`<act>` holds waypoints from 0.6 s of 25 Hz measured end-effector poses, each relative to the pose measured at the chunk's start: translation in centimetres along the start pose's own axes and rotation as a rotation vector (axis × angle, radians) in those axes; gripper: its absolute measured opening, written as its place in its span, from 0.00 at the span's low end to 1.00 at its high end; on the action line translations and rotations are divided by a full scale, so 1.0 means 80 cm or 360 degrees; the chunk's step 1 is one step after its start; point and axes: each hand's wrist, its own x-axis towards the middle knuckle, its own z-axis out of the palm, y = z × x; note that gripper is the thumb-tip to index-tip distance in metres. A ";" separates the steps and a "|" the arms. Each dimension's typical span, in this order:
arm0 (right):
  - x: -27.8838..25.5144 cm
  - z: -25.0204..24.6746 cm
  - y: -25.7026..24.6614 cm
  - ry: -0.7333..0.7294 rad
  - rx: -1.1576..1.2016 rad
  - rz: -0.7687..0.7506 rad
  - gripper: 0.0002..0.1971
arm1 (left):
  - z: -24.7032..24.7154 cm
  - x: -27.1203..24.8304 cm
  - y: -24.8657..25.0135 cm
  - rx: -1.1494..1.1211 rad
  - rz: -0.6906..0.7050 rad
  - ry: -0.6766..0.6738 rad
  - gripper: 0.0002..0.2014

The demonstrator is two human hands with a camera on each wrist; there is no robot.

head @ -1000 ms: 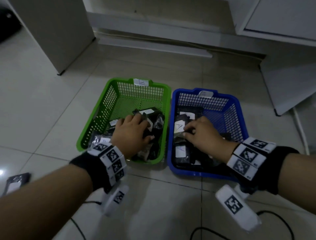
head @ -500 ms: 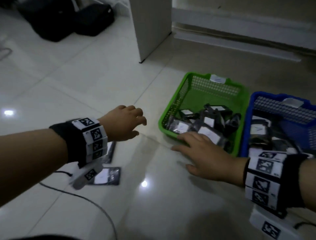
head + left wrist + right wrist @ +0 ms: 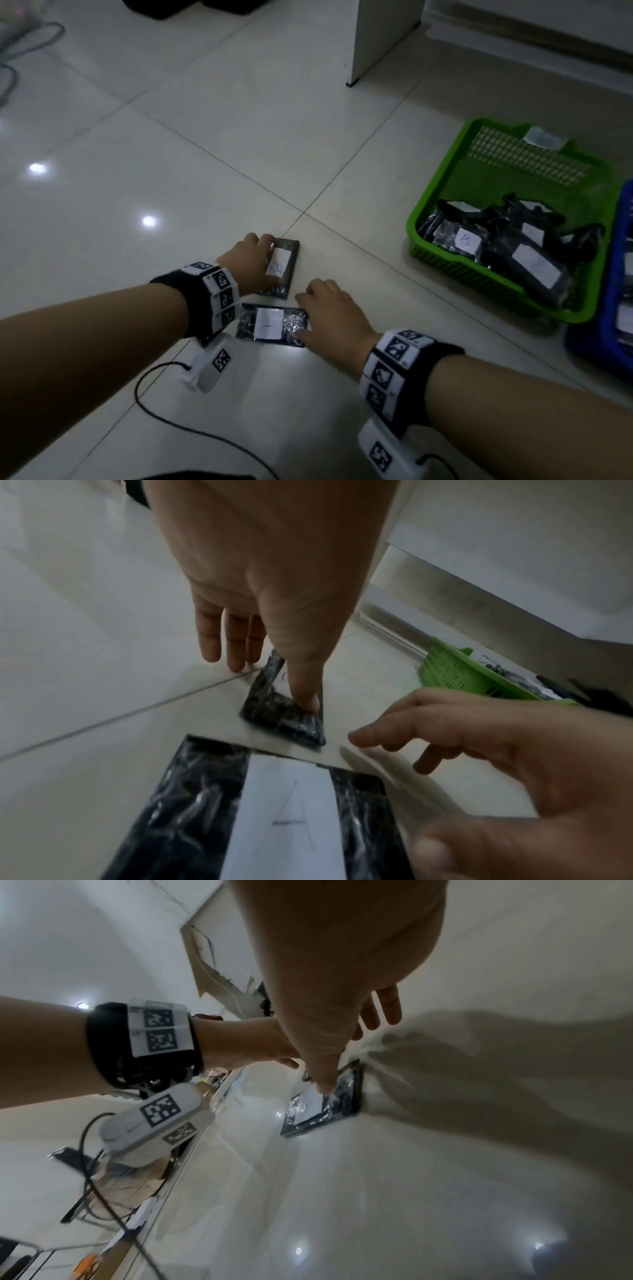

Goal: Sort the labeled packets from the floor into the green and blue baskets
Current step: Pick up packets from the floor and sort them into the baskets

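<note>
Glossy tiled floor (image 3: 239, 144) — two labeled packets lie just apart. Left hand (image 3: 248, 265) rests fingers extended on far packet (image 3: 282, 267), thumb pressing it. Right hand (image 3: 334, 317) thumb touches near packet (image 3: 270, 323), fingers loosely bent. Green basket (image 3: 442, 192) well right, blue basket (image 3: 613, 308) beside it.

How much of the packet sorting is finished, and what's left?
Mostly done: the green basket already holds a pile of packets. Two remain on the floor. The left hand touches the far packet; the right hand touches the near packet, labelled A. Neither is lifted yet.
</note>
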 end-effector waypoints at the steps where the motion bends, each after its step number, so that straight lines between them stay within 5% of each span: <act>1: 0.005 0.009 -0.004 0.0028 0.0003 0.0079 0.25 | 0.008 0.002 -0.002 -0.0097 -0.0001 0.0006 0.41; 5: 0.013 0.022 -0.010 0.0051 0.0231 0.0280 0.17 | 0.016 0.007 -0.006 -0.0557 -0.0079 -0.0009 0.43; 10: 0.007 -0.032 0.028 0.0010 0.0935 0.0501 0.10 | -0.020 0.014 0.009 -0.0792 -0.0084 -0.0145 0.16; 15: -0.027 -0.147 0.100 0.0168 0.1359 0.0605 0.11 | -0.099 0.009 0.094 -0.1726 -0.0032 -0.0077 0.10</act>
